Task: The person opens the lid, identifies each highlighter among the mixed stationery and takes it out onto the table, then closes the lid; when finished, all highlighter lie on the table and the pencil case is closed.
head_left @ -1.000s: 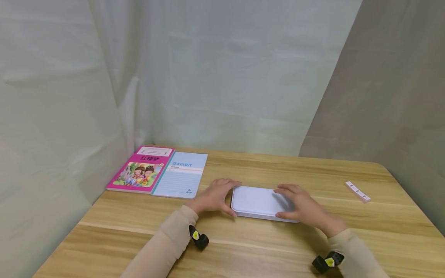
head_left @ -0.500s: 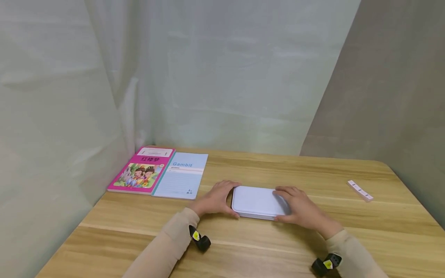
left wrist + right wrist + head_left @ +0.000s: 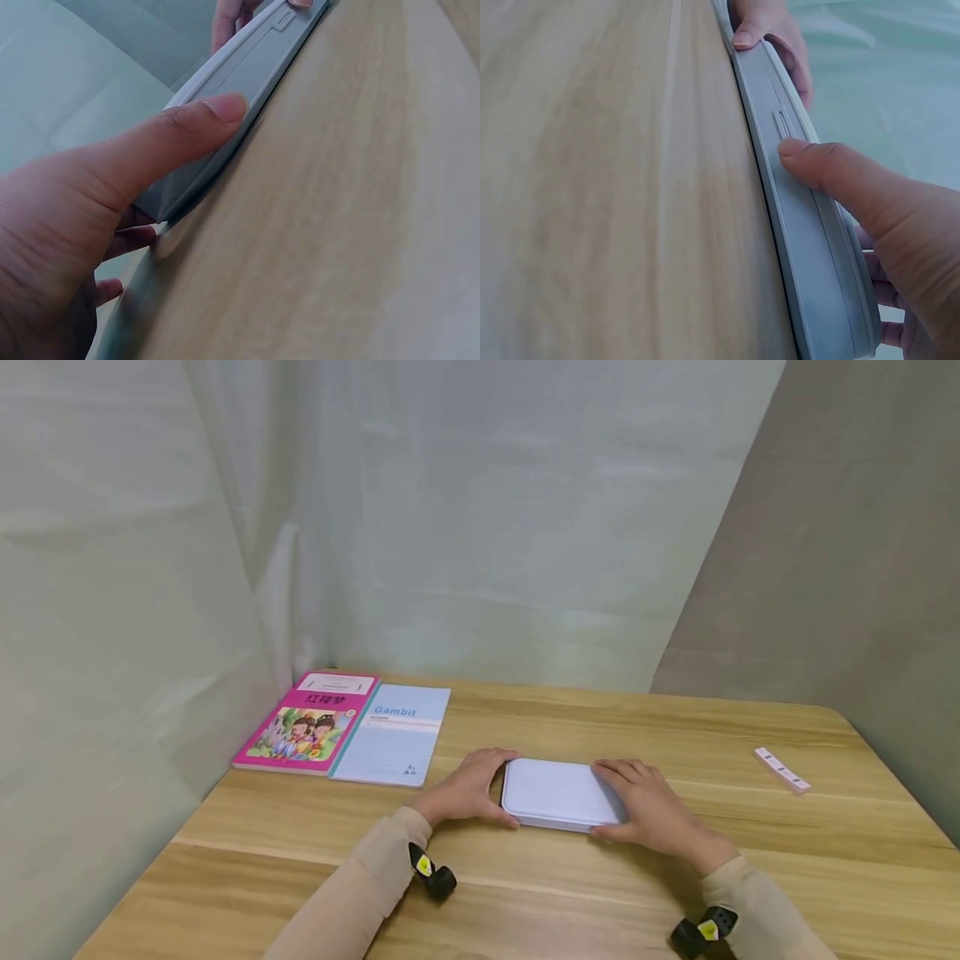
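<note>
Left hand point(image 3: 467, 789) and right hand point(image 3: 651, 803) around 1 pale case point(image 3: 558, 792)

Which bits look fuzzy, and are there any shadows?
Head view: the word Gambit on the notebook reads clearly, and a soft shadow lies on the white case by the right hand; left wrist view: the table edge is blurry at lower left; right wrist view: the table's grain looks smeared.

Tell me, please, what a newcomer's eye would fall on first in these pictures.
Probably the bright pink book at the back left of the table, with a pale blue notebook beside it. Next comes the flat white case near the middle, held between the left hand and right hand. A small pale strip lies farther right.
</note>
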Available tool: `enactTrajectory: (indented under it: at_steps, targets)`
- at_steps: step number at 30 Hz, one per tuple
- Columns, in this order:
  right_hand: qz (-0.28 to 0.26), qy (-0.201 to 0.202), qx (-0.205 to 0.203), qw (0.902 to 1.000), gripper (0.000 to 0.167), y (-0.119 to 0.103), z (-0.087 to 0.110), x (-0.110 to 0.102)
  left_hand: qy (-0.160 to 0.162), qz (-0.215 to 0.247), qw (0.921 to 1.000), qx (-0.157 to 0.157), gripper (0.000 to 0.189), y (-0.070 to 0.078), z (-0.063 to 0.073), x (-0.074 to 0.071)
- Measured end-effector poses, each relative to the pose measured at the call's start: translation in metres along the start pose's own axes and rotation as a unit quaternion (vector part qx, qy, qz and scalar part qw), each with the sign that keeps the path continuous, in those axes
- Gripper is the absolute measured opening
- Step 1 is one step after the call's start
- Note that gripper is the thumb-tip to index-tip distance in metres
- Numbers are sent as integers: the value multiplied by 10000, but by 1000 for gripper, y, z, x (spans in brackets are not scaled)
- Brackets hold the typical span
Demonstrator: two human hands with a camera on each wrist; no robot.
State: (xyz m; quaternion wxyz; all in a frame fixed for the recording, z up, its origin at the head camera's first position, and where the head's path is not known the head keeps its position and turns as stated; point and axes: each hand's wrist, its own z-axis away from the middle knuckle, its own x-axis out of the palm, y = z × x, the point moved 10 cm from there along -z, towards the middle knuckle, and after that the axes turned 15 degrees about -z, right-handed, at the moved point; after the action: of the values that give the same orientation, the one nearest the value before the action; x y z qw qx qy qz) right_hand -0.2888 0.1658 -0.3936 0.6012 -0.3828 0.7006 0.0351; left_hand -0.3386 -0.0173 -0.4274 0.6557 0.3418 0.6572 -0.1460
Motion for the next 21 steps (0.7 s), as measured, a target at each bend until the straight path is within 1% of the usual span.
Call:
enactTrajectory:
  at_steps: [8,15,21]
  targets:
    - [38,42,44,10000,87,4,-1,0,24,254,9997,2,99,0,-1,-1]
    - [-237,135,-22,9996,88,8,-4,-1,72,285,9995,95,97,1,-1,1]
    - [-362,215,-167,9990,88,7,-5,-5,64,363,9992,164,99,4,0,-2]
